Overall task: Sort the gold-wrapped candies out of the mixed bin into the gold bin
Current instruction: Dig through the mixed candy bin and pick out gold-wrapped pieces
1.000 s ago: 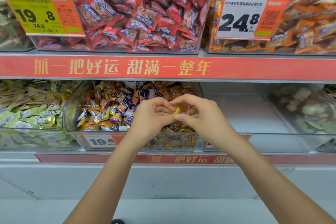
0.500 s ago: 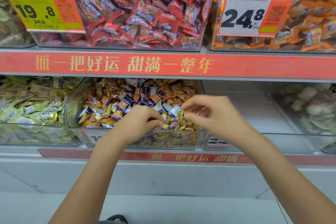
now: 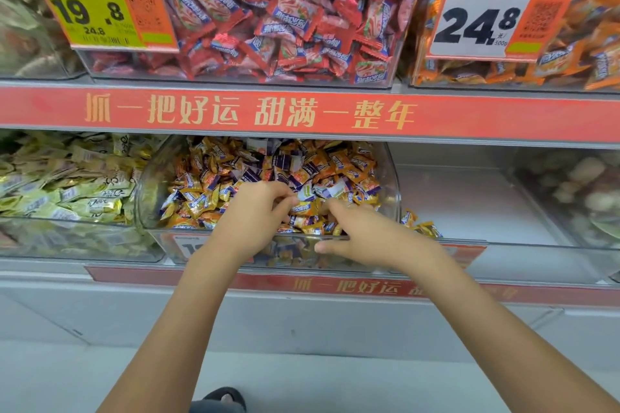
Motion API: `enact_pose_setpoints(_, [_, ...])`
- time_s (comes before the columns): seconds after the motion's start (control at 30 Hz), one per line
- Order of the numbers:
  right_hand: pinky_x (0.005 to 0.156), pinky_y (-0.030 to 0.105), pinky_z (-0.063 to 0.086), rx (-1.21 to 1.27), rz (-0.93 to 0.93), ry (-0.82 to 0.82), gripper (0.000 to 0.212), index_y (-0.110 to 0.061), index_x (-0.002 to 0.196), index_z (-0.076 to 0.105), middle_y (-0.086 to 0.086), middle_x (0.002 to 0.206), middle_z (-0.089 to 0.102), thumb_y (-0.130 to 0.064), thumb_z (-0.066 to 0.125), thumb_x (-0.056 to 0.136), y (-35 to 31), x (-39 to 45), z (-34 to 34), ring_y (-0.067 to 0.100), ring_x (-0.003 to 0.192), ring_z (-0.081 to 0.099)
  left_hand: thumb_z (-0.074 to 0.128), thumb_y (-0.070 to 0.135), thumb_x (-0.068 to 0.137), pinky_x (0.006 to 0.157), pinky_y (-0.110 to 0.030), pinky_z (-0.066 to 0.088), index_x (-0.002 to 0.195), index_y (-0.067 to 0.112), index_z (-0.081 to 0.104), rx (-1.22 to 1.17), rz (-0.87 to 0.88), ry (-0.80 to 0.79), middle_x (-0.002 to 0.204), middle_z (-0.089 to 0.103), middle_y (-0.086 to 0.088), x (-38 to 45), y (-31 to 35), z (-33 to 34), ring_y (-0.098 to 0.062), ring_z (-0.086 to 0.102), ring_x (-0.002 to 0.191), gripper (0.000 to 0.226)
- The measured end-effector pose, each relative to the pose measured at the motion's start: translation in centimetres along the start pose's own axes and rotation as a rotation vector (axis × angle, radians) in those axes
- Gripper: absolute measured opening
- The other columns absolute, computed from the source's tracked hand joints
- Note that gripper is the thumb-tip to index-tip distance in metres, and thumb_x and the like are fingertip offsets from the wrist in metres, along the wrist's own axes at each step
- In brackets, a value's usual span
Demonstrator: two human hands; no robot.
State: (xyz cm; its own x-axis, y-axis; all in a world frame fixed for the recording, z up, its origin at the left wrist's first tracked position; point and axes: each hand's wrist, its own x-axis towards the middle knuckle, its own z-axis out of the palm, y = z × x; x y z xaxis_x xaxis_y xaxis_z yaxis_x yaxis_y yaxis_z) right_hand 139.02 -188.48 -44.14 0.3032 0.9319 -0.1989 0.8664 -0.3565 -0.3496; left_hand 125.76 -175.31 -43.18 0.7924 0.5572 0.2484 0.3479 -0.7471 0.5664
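Gold-wrapped candies (image 3: 303, 209) are still lying mostly in the mixed bin (image 3: 147, 198), tangled among purple-and-white wrappers; the bin is sitting centre on the lower shelf.

Change noted: one second ago both hands were meeting above this bin, pinching a small yellow piece between them. Half a second ago they were parting. Now both are reaching down into the pile again, and the yellow piece is no longer showing.

Left hand (image 3: 258, 214): fingers are curling into the candies just left of a gold piece, tips touching the heap. Whether they are pinching anything, cannot tell; the fingertips are partly hiding among wrappers.

Right hand (image 3: 365, 235): lying loosely spread, forefinger stretching toward the pile and thumb sticking out over the near rim. It is holding nothing visible.

Neighbours: the nearly bare bin (image 3: 469, 204) just right of the mixed bin is carrying a few loose gold pieces (image 3: 421, 226) in its near-left corner. The left-side bin (image 3: 67, 238) is holding pale yellow wrappers.

Judgement: a fresh pick is beginning. The few pieces on the right are suggesting that this is the gold bin, though that is not certain. Plenty of gold is remaining in the mix, so the sort is looking early.
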Motion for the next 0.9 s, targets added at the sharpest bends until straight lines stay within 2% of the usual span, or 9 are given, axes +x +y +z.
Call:
enact_pose_setpoints(0.07, [0.093, 0.042, 0.046, 0.076, 0.005, -0.011, 0.064, -0.019, 0.132, 0.038, 0.005, 0.121, 0.055, -0.062, 0.052, 0.086, 0.0, 0.1, -0.2, 0.023, 0.112, 0.052, 0.054, 0.023, 0.096, 0.070, -0.029, 0.054, 0.101, 0.011, 0.069, -0.015, -0.005, -0.003, 0.075, 0.068, 0.001, -0.1, 0.0, 0.0, -0.002, 0.063, 0.070, 0.021])
enact_pose_setpoints(0.2, [0.080, 0.037, 0.050, 0.078, -0.014, 0.070, 0.059, -0.022, 0.117, 0.047, -0.001, 0.106, 0.060, -0.070, 0.040, 0.084, -0.4, 0.1, 0.2, 0.015, 0.092, 0.057, 0.054, 0.022, 0.096, 0.065, -0.022, 0.051, 0.100, 0.010, 0.070, -0.007, 0.002, 0.000, 0.072, 0.066, 0.002, -0.2, 0.0, -0.2, 0.004, 0.059, 0.065, 0.021])
enact_pose_setpoints(0.27, [0.066, 0.033, 0.048, 0.029, -0.022, 0.144, 0.056, -0.023, 0.109, 0.049, -0.003, 0.090, 0.061, -0.072, 0.038, 0.084, -0.7, 0.0, 0.5, 0.013, 0.078, 0.055, 0.054, 0.022, 0.096, 0.065, -0.023, 0.050, 0.100, 0.009, 0.070, -0.002, 0.001, 0.024, 0.073, 0.067, 0.000, -0.1, 0.1, -0.3, -0.004, 0.060, 0.067, 0.021])
enact_pose_setpoints(0.4, [0.051, 0.028, 0.036, -0.025, -0.039, 0.254, 0.042, -0.029, 0.099, 0.046, -0.009, 0.067, 0.048, -0.068, 0.041, 0.087, -0.8, -0.3, 1.0, 0.011, 0.068, 0.048, 0.050, 0.022, 0.098, 0.047, -0.016, 0.030, 0.098, 0.011, 0.066, 0.048, 0.006, -0.044, 0.061, 0.053, 0.005, 0.1, 0.0, 0.0, -0.006, 0.045, 0.052, 0.019])
enact_pose_setpoints(0.47, [0.051, 0.026, 0.032, -0.044, -0.054, 0.274, 0.035, -0.035, 0.098, 0.043, -0.012, 0.068, 0.046, -0.068, 0.038, 0.088, -0.8, -0.3, 1.1, 0.012, 0.072, 0.046, 0.046, 0.020, 0.099, 0.042, -0.016, 0.027, 0.097, 0.011, 0.061, 0.052, 0.014, -0.109, 0.056, 0.046, 0.004, 0.2, -0.1, 0.2, -0.008, 0.037, 0.046, 0.017])
enact_pose_setpoints(0.57, [0.053, 0.026, 0.034, -0.059, -0.083, 0.288, 0.031, -0.037, 0.099, 0.044, -0.012, 0.083, 0.054, -0.065, 0.033, 0.092, -0.8, -0.4, 1.3, 0.012, 0.081, 0.046, 0.046, 0.019, 0.099, 0.046, -0.015, 0.032, 0.096, 0.013, 0.058, 0.019, 0.036, -0.197, 0.061, 0.048, 0.004, 0.2, -0.2, -0.2, -0.006, 0.038, 0.046, 0.014])
enact_pose_setpoints(0.67, [0.057, 0.027, 0.039, -0.018, -0.088, 0.298, 0.023, -0.035, 0.096, 0.044, -0.012, 0.078, 0.051, -0.055, 0.034, 0.096, -1.0, -0.6, 1.2, 0.012, 0.080, 0.047, 0.047, 0.019, 0.098, 0.057, -0.013, 0.035, 0.096, 0.020, 0.056, 0.030, 0.084, -0.281, 0.079, 0.055, 0.004, 0.1, -0.5, -0.4, -0.001, 0.046, 0.064, 0.009])
enact_pose_setpoints(0.77, [0.062, 0.033, 0.045, 0.053, -0.090, 0.321, 0.014, -0.033, 0.089, 0.040, -0.010, 0.078, 0.052, -0.041, 0.036, 0.100, -0.9, -0.8, 1.1, 0.015, 0.078, 0.051, 0.044, 0.023, 0.100, 0.070, -0.026, 0.030, 0.119, 0.031, 0.056, 0.112, 0.114, -0.378, 0.091, 0.049, -0.001, 0.0, -0.6, -0.3, -0.011, 0.042, 0.084, 0.023])
enact_pose_setpoints(0.9, [0.060, 0.035, 0.040, 0.151, -0.107, 0.384, 0.016, -0.023, 0.088, 0.045, -0.007, 0.079, 0.052, -0.032, 0.041, 0.100, -0.7, -0.5, 1.2, 0.015, 0.074, 0.048, 0.053, 0.026, 0.096, 0.064, -0.022, 0.031, 0.129, 0.027, 0.056, 0.104, 0.073, -0.361, 0.089, 0.042, 0.002, 0.0, -0.3, -0.4, -0.009, 0.041, 0.076, 0.034])
